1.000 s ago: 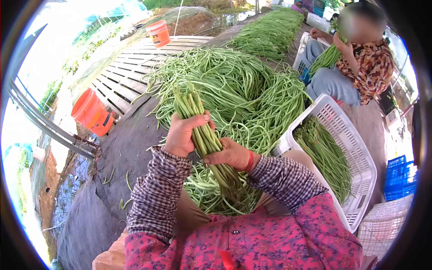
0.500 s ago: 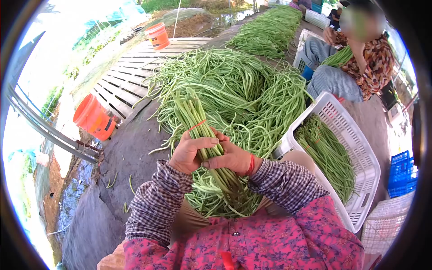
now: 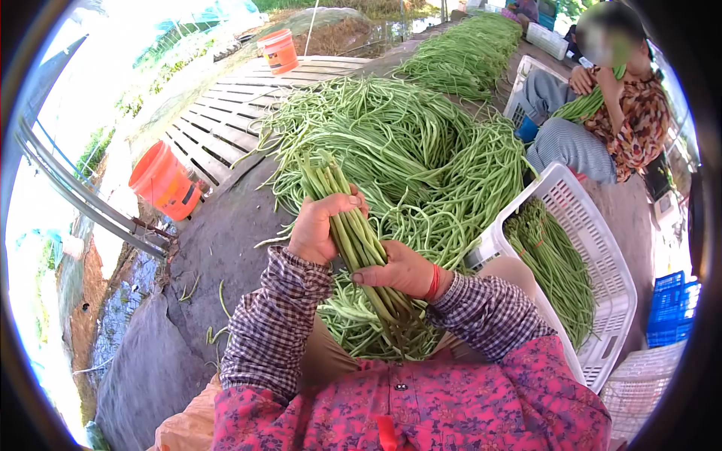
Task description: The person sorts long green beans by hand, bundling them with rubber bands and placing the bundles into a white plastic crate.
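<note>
A bundle of long green beans (image 3: 362, 242) slants across the middle of the head view, its lower ends pointing toward my lap. My left hand (image 3: 325, 224) is wrapped round its upper part. Lower down, my right hand (image 3: 402, 272) grips the same bundle, thumb laid across the front. A red band circles my right wrist. Any tie on the bundle is hidden at this moment. Just beyond my hands lies a big loose heap of long beans (image 3: 376, 128), and more beans lie between my knees beneath the bundle.
At my right stands a white plastic crate (image 3: 602, 225) with banded bean bundles (image 3: 547, 263) inside. Another person (image 3: 628, 113) sits beyond it, holding beans. Two orange buckets (image 3: 162, 180) are on the left, near a slatted platform (image 3: 218, 128). Blue crates (image 3: 669, 308) stand far right.
My left hand has slid up the bundle, over where a red band showed before. My right hand has shifted slightly right and down, so the hands are farther apart. The view has shifted slightly.
</note>
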Tool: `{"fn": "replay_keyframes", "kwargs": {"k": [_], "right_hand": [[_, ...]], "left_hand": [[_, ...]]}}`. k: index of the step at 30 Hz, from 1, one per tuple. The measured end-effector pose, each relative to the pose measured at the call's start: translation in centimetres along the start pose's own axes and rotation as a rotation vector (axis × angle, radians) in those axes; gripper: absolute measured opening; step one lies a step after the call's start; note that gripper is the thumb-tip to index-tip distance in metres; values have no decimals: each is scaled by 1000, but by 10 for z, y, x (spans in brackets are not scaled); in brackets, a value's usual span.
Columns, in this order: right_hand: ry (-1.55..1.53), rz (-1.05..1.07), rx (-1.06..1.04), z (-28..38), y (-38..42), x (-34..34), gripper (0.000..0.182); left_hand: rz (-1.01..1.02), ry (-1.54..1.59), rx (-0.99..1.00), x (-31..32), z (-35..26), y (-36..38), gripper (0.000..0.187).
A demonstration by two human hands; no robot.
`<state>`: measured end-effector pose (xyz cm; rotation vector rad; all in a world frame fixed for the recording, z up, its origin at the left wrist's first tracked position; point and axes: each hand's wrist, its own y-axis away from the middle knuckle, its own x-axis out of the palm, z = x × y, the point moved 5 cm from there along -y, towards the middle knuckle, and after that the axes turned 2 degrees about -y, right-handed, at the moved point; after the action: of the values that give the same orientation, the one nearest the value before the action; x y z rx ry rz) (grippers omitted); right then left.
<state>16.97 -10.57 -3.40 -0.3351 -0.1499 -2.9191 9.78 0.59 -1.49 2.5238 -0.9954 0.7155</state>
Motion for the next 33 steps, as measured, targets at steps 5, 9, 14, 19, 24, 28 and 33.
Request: {"fn": "replay_keyframes", "kwargs": {"k": [5,9,14,19,24,28,33], "right_hand": [[91,7,-23,2,1,-3,38],[114,-52,-72,5,1,-9,43],[-66,90,-39,1,3,-15,46],[-233,-108,-370,13,-9,-21,57],[678,-398,-528,48,12,-22,46],[964,-510,-696,40,8,-18,50],[993,-319,-619,49,8,-25,41]], "left_hand": [[65,104,62,-6,1,-5,31],[241,241,123,3,3,-2,59],[516,21,90,28,19,12,70],[313,182,220,18,3,12,26],[127,59,327,16,-10,14,16],[127,-133,363,22,-1,15,23],[173,-162,304,23,7,11,28]]}}
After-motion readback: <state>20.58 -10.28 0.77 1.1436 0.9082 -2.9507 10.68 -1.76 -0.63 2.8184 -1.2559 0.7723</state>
